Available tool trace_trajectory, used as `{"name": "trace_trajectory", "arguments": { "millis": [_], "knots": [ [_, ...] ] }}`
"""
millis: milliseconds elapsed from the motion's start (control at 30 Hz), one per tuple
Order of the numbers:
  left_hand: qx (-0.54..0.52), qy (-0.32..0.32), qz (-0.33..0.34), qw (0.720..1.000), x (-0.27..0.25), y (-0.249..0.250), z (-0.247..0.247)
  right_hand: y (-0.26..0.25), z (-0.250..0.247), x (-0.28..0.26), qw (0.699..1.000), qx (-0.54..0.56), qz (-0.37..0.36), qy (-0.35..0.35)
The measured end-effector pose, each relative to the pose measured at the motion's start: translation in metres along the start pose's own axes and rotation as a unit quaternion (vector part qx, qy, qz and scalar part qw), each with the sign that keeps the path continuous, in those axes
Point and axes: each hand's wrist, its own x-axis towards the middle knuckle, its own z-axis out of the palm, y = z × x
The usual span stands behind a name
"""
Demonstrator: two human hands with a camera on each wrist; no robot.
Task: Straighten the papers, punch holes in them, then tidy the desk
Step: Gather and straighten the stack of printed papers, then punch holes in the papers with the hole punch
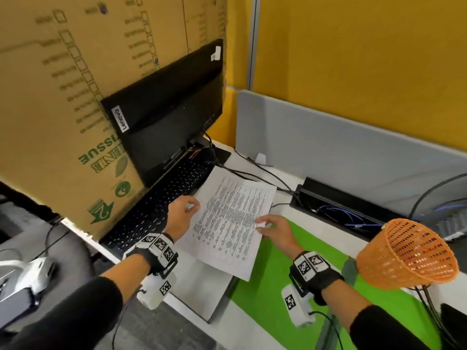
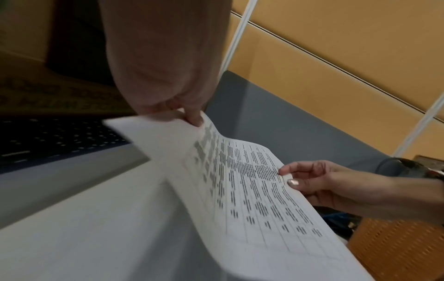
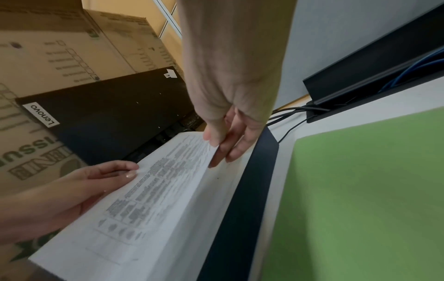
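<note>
both hands hold the papers (image 1: 228,223) up off the table (image 1: 283,213), printed side up, so the sheets sag a little between them. the left hand (image 1: 180,217) pinches the left long edge between thumb and fingers; in the left wrist view its fingertips (image 2: 195,118) close on the curling edge of the papers (image 2: 252,190). the right hand (image 1: 276,231) pinches the opposite edge, thumb on top of the print and fingers underneath, seen in the right wrist view as fingers (image 3: 230,144) tucked under the papers (image 3: 149,190). the papers hang above the white table surface, just right of a black keyboard (image 1: 161,205) and left of a green mat (image 1: 285,306). behind the keyboard stands a black lenovo monitor (image 1: 166,109) against a cardboard box (image 1: 63,97). an orange mesh basket (image 1: 409,256) lies tipped on its side at the right.
</note>
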Motion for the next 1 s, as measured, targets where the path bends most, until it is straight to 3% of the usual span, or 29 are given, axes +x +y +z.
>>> {"name": "trace_trajectory", "arguments": {
  "millis": [67,167,233,533,633,700,767,867,933,1000],
  "knots": [
    [-0.04,-0.051,-0.003,0.998,-0.004,-0.002,-0.008,-0.007,0.005,-0.001,1.0,0.0,0.004,-0.009],
    [-0.082,-0.22,-0.006,0.972,-0.008,0.003,-0.009,-0.015,0.0,-0.007,1.0,-0.028,-0.009,-0.006],
    [-0.097,-0.28,-0.013,0.955,-0.008,0.009,-0.001,-0.016,-0.009,-0.012,0.999,-0.03,-0.012,0.0],
    [-0.102,-0.345,0.065,0.931,-0.005,0.043,0.062,0.011,-0.075,-0.058,0.996,0.001,0.024,0.082],
    [-0.109,-0.362,0.09,0.921,-0.004,0.054,0.082,0.028,-0.103,-0.092,0.989,0.061,0.098,0.088],
    [-0.121,-0.366,0.1,0.917,-0.005,0.06,0.095,0.048,-0.127,-0.122,0.981,0.002,0.17,0.096],
    [-0.117,-0.376,0.115,0.912,-0.006,0.065,0.109,0.07,-0.149,-0.16,0.946,-0.145,0.274,0.091],
    [-0.117,-0.386,0.134,0.905,-0.009,0.077,0.125,0.106,-0.169,-0.217,0.82,-0.347,0.446,0.094],
    [-0.118,-0.388,0.147,0.902,-0.011,0.089,0.134,0.122,-0.166,-0.248,0.781,-0.344,0.5,0.147],
    [-0.124,-0.385,0.154,0.902,-0.012,0.098,0.142,0.139,-0.158,-0.266,0.769,-0.338,0.52,0.155]
  ]
}}
